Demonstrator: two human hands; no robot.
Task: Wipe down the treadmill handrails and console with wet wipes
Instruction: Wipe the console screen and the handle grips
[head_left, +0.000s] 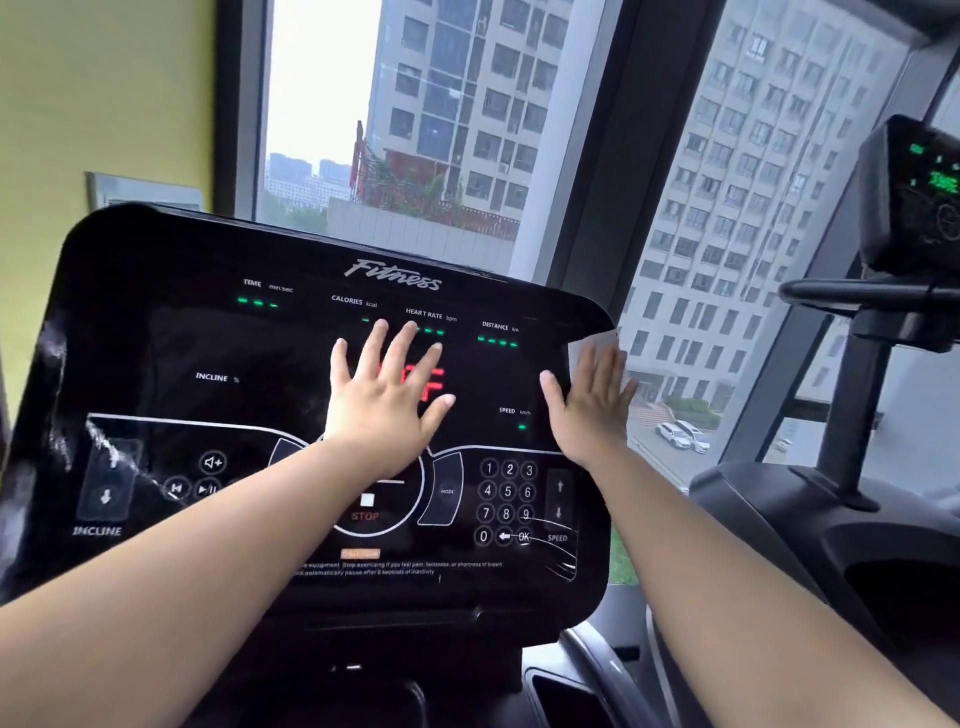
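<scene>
Head view: left hand (387, 402), right hand (592, 402) flat on glossy black console (182, 338)

A second machine (909, 197) stands beside the window (322, 104).

Red readout (435, 385) behind left hand (387, 397)

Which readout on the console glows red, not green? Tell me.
The big central readout, partly covered by the left hand. The TIME readout and DISTANCE readout glow green.
</scene>
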